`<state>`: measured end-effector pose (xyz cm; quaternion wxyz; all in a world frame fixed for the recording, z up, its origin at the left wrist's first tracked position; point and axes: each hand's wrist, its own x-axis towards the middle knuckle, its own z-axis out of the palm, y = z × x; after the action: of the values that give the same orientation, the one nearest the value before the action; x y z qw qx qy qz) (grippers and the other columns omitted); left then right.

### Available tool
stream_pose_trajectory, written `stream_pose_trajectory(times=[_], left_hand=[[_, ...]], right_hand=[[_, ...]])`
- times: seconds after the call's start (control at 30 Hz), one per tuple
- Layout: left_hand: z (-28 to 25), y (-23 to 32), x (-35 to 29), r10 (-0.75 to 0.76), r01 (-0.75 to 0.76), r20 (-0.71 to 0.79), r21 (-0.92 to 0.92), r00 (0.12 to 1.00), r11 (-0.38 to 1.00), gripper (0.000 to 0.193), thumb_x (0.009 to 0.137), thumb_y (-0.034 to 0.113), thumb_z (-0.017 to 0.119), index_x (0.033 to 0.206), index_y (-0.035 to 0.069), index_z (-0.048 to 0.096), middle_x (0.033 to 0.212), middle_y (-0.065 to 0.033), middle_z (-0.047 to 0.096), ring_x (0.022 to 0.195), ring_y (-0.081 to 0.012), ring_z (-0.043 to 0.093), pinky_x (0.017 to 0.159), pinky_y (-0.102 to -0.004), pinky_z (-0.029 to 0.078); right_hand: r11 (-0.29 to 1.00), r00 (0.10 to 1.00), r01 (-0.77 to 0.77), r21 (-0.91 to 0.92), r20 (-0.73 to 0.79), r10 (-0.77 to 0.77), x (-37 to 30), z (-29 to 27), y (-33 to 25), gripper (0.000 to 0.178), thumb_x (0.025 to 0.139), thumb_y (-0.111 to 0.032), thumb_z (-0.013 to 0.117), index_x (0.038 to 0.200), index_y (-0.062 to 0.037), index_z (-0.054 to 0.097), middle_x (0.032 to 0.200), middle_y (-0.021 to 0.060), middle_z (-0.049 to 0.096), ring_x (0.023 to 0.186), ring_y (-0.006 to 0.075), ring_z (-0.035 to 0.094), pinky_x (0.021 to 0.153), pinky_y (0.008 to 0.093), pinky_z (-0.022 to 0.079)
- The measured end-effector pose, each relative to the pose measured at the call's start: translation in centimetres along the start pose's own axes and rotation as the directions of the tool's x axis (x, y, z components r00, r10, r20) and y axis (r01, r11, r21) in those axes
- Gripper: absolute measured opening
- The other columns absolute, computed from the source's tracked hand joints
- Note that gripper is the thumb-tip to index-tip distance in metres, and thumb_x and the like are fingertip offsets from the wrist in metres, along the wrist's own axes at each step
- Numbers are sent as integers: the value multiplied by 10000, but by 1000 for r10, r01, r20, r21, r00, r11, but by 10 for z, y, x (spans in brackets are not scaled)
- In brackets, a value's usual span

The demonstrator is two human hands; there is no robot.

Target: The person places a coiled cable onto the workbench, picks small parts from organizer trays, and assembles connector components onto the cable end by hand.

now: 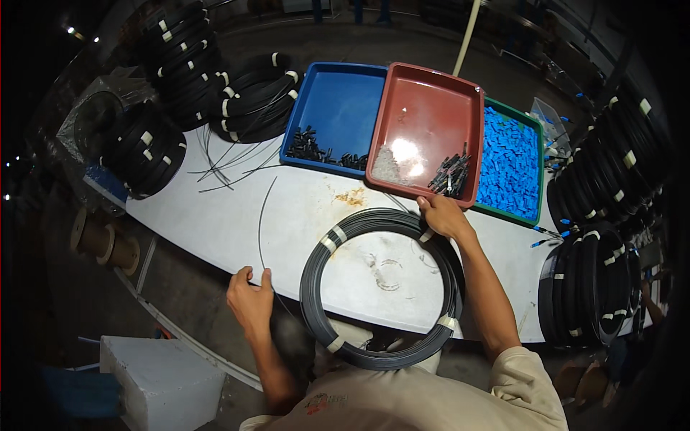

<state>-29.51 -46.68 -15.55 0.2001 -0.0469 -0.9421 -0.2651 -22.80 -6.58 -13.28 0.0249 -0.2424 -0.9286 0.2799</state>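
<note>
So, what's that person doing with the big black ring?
The person's left hand is beside a loose black strand; I can't tell if it's gripping it. The right hand is at the near edge of the red tray. The big coil of black cable lies between their arms, sticking out past the table's edge.

Head cam: fisheye, near, downward over tbl (305,197)
</note>
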Motion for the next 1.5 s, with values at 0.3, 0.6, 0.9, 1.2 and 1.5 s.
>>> stream_pose_trajectory(times=[0.3, 0.6, 0.9, 1.2, 1.5], left_hand=[[15, 11, -8, 4, -4, 2, 54, 1000, 999, 172, 756, 194, 804, 850, 54, 770, 765, -75, 713, 676, -296, 689, 634, -413, 524], [19, 14, -7, 154, -225, -283, -237, 947, 945, 86, 793, 48, 780, 871, 12, 774, 679, -98, 681, 549, -203, 634, 502, -303, 469], [37, 44, -7, 159, -162, -48, -482, 986, 861, 121, 851, 87, 767, 938, 3, 769, 744, -133, 703, 605, -216, 648, 556, -314, 483], [35, 45, 3, 285, -180, 181, -444, 941, 877, 145, 896, 103, 713, 1002, 22, 771, 895, -149, 739, 757, -266, 704, 667, -334, 533], [25, 53, 1, 269, 59, 470, -573, 841, 817, 345, 919, 130, 682, 1221, -35, 660, 1173, -226, 669, 1055, -383, 657, 909, -399, 512]], right_hand=[[946, 998, -3, 325, 66, -20, 46, 53, -28, 315, 932, -298, 652, 935, 9, 722, 930, 257, 709, 900, 389, 691, 819, 447, 509], [957, 954, 165, 238, -284, -94, 33, 55, -41, 146, 856, -115, 674, 879, 25, 708, 783, 246, 691, 748, 357, 702, 727, 445, 515], [636, 817, 352, 687, -557, 150, 35, 50, -26, 95, 950, -86, 630, 1012, -15, 627, 733, 26, 620, 556, 82, 535, 511, 275, 435], [569, 787, 516, 641, -617, -18, 41, 46, -37, 113, 992, -75, 599, 1092, -24, 614, 815, 23, 631, 629, 52, 513, 549, 225, 427], [662, 853, 517, 542, -393, -344, 51, 51, -70, 208, 962, 17, 516, 1158, -22, 576, 798, 84, 645, 739, 159, 615, 720, 311, 502]])
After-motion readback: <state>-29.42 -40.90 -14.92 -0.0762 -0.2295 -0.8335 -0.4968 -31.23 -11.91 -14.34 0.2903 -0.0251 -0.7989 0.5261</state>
